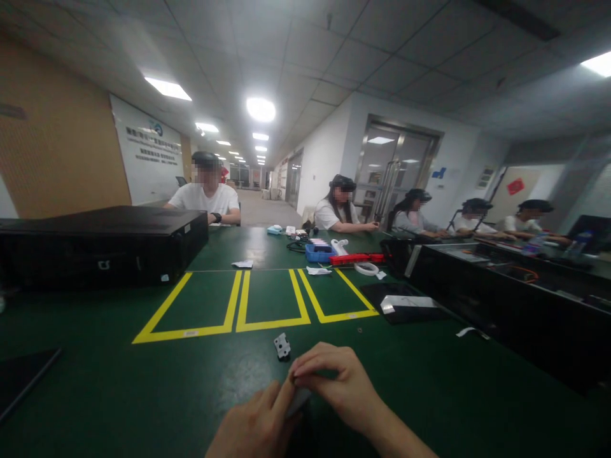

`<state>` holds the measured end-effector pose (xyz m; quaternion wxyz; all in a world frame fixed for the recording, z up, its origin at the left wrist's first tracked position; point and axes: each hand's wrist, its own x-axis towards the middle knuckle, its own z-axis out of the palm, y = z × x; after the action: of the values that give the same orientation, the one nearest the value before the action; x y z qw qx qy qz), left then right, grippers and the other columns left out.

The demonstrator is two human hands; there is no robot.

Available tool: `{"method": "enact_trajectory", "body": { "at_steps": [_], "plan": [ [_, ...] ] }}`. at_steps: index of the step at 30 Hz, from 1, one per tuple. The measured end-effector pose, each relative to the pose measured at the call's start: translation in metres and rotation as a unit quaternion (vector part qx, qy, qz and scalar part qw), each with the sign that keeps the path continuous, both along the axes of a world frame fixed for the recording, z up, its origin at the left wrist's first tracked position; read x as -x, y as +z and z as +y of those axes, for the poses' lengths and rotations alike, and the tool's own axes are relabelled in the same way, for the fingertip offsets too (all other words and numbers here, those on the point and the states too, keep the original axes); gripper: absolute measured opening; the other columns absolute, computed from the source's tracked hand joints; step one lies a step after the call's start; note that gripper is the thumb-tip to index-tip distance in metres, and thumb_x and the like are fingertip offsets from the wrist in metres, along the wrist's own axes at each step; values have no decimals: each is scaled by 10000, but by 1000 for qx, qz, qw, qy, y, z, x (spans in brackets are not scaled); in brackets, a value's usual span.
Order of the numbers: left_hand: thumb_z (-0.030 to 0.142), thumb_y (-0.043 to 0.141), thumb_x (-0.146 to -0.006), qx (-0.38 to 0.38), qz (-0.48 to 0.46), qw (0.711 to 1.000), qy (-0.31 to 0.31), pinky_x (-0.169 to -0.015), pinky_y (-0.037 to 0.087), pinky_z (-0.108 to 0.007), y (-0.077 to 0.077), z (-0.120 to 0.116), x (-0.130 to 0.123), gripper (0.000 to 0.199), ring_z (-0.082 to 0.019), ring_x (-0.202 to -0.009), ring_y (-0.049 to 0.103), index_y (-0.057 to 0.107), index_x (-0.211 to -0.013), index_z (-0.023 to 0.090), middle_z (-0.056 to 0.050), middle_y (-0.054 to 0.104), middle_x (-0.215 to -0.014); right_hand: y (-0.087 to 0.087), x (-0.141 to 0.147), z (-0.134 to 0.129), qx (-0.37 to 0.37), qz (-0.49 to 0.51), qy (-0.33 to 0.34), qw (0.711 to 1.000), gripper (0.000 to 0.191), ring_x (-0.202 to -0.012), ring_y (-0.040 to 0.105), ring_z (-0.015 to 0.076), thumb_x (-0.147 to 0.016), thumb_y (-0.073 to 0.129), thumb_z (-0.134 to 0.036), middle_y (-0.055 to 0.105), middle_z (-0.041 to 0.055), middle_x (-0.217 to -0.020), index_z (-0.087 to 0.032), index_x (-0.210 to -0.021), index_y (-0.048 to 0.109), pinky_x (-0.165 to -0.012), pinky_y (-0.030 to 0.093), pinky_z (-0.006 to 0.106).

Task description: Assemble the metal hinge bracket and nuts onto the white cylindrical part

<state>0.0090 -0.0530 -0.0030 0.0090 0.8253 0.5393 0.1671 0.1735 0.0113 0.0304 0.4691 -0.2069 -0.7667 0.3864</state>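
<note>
Holding a small dark flat piece [298, 402] up above the green desk [95, 381], the left hand [252, 423] and right hand [334, 381] pinched it from both sides to keep it steady; a small white block [282, 346] sat just ahead.

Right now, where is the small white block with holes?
In the head view, the small white block lies on the green workbench, just beyond the person's right hand and in front of the middle yellow-taped rectangle.

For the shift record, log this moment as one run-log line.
left hand: holds dark flat piece | right hand: holds same piece | nearby: small white block on green table
</note>
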Motion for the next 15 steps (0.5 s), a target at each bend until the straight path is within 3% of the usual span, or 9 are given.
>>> {"method": "enact_trajectory", "body": {
  "at_steps": [7,12,15],
  "plan": [
    [120,455,-847,-3,17,1000,7,-638,547,-244,1,-3,-1,283,-161,-764,667,540,-1092,232,-12,658,-944,-4,4,-5,-39,-10,-49,998,208,-739,623,179,-798,698,-390,658,45,-752,-200,-712,708,-682,502,276],
    [129,465,-852,-11,26,1000,1,-627,553,-258,3,-3,-2,288,-170,-761,667,520,-1116,230,-12,658,-937,3,-3,-4,-73,-51,1,996,181,-771,632,181,-871,623,-358,698,52,-812,-219,-850,736,-704,496,279],
    [128,490,-840,-14,27,1000,8,-639,554,-258,2,-2,-3,280,-172,-769,668,525,-1096,236,-10,662,-942,2,-3,-2,-55,-38,3,998,183,-751,635,181,-847,653,-390,705,46,-788,-229,-828,737,-691,498,283]
  ]
}}
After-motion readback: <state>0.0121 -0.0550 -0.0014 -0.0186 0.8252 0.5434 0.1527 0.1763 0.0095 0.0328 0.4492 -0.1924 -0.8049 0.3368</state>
